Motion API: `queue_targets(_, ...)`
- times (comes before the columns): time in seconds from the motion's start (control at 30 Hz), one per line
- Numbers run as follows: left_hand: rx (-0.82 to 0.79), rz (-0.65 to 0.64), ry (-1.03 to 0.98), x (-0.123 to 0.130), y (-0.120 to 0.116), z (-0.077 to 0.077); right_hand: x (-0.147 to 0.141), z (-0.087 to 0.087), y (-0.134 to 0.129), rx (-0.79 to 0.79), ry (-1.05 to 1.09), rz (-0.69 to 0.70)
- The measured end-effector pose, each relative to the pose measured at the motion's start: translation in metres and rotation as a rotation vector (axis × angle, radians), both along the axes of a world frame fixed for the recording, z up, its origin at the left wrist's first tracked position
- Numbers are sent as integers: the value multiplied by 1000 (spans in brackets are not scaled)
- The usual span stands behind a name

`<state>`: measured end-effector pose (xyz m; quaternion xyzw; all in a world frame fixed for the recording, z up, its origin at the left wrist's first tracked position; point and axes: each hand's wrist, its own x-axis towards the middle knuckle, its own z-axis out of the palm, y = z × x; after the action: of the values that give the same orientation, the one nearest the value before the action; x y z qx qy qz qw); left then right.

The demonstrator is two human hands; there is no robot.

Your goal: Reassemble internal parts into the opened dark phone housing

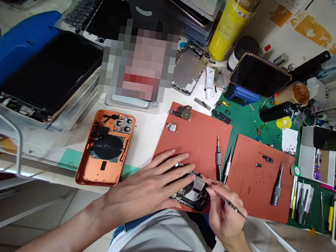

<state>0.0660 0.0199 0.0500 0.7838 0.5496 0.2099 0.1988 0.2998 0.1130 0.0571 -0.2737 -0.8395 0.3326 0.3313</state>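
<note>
An opened phone body with a black frame lies at the front edge of a red mat. My left hand rests over its left side, fingers spread, hiding part of it. In my right hand is a slim metal tool, pinched between thumb and fingers, its tip end at the phone's upper right edge. Small camera parts sit on the mat's upper left. Two screwdrivers, one of them silver-tipped, lie at its right side. An orange phone back shell lies left of my left hand.
A second red mat at the right holds small parts and a dark screwdriver. A propped phone and a yellow can stand behind. A large black-screened device and a white cable occupy the left.
</note>
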Motion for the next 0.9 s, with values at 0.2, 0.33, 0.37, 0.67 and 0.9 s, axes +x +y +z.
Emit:
queue_targets(0.2, 41, -3, 35, -1, -1, -1, -4, 19, 14, -116, -127, -36)
queue_targets(0.33, 89, 11, 77, 0, -3, -1, -2, 18, 16, -182, -92, -24)
queue_targets(0.37, 97, 13, 90, 0, -3, 0, -3, 17, 15, -178, -81, -22)
queue_targets(0.67, 64, 31, 50, 2, -2, 7, -5, 15, 12, -69, -41, 2)
queue_targets(0.9, 58, 46, 35, 5, -1, 9, -9, 10, 3, -87, 27, -55)
